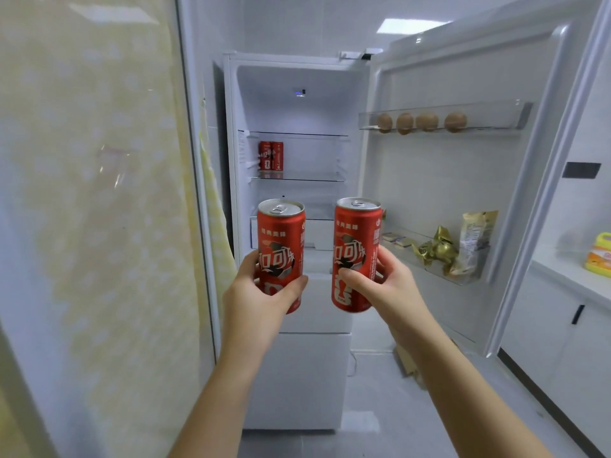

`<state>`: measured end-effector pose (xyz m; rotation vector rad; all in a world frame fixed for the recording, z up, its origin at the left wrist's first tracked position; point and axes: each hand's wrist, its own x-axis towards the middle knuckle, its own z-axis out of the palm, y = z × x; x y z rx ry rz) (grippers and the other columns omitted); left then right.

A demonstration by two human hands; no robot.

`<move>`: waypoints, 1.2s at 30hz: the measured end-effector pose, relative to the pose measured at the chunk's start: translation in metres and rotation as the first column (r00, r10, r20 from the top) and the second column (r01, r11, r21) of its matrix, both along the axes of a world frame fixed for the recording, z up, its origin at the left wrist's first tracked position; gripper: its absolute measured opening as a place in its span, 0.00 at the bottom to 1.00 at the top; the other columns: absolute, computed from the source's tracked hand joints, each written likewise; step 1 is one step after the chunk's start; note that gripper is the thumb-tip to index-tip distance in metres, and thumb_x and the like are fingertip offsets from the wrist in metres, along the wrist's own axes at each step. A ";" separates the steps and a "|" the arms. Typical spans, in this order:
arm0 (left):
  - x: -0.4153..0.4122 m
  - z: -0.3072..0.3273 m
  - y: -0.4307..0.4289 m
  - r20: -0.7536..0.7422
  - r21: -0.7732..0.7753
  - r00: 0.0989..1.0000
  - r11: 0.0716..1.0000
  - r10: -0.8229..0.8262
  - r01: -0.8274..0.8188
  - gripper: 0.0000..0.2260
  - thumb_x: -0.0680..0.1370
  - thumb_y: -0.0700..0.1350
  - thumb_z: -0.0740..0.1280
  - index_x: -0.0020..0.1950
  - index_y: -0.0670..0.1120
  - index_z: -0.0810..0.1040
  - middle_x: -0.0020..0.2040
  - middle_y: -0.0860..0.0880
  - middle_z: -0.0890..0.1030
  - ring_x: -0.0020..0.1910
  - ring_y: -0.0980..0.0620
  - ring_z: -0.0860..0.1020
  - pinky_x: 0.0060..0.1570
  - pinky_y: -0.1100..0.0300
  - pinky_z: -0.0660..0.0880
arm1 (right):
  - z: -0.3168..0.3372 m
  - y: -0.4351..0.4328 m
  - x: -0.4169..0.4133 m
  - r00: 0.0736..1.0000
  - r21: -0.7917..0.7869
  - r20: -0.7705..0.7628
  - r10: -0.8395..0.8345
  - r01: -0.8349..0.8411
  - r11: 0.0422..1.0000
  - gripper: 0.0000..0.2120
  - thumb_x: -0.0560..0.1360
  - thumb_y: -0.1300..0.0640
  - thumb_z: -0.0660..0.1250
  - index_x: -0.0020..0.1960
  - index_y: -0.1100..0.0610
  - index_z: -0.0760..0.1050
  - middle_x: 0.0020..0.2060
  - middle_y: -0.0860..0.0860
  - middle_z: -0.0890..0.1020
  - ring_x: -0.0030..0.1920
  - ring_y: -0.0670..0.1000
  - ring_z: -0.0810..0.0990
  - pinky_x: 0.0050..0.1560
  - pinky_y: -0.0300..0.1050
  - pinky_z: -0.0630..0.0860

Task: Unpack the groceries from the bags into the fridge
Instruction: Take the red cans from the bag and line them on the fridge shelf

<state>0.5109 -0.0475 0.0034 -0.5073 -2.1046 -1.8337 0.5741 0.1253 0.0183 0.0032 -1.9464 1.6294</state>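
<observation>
The left hand (261,292) gripped one red cola can (281,239); the right hand (388,285) gripped a second can (355,236); shoved in carelessly, either might topple the shelved cans (271,157).

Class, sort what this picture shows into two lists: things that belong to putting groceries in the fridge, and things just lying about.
Part of the job: left hand holding a red can; right hand holding a second red can; open fridge; two cans on its shelf; eggs in the door.
Lying about: yellow bottle on the counter; cardboard on the floor.
</observation>
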 end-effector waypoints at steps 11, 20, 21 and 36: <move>-0.105 0.027 0.037 -0.081 -0.027 0.996 0.999 0.021 -0.023 0.29 0.69 0.53 0.77 0.66 0.51 0.72 0.54 0.57 0.78 0.50 0.58 0.77 0.41 0.76 0.67 | 0.017 0.034 -0.104 1.000 -0.006 -0.018 0.021 -0.021 1.000 0.18 0.71 0.62 0.75 0.56 0.47 0.77 0.47 0.45 0.85 0.50 0.45 0.84 0.51 0.44 0.79; -0.249 0.033 0.067 -0.057 -0.022 0.998 1.000 0.011 -0.012 0.29 0.69 0.53 0.77 0.68 0.50 0.72 0.58 0.53 0.80 0.56 0.52 0.79 0.56 0.57 0.76 | 0.029 0.061 -0.244 0.999 0.024 -0.030 -0.027 0.028 0.999 0.18 0.70 0.60 0.75 0.57 0.47 0.77 0.48 0.44 0.85 0.50 0.44 0.83 0.51 0.43 0.79; -0.267 0.036 0.070 -0.062 -0.019 0.998 1.000 0.007 -0.008 0.29 0.69 0.53 0.77 0.67 0.50 0.72 0.57 0.54 0.80 0.55 0.52 0.79 0.55 0.58 0.76 | 0.031 0.065 -0.261 0.999 0.026 -0.034 -0.037 0.038 0.999 0.18 0.71 0.60 0.75 0.57 0.47 0.77 0.48 0.44 0.85 0.50 0.44 0.83 0.52 0.43 0.79; -0.435 0.037 0.127 -0.016 -0.036 0.998 0.998 -0.055 0.055 0.22 0.70 0.52 0.76 0.59 0.58 0.70 0.47 0.64 0.76 0.47 0.64 0.77 0.42 0.72 0.70 | 0.027 0.121 -0.441 0.991 -0.037 -0.036 -0.128 0.127 0.991 0.21 0.71 0.55 0.75 0.61 0.47 0.75 0.52 0.44 0.84 0.55 0.47 0.82 0.56 0.49 0.79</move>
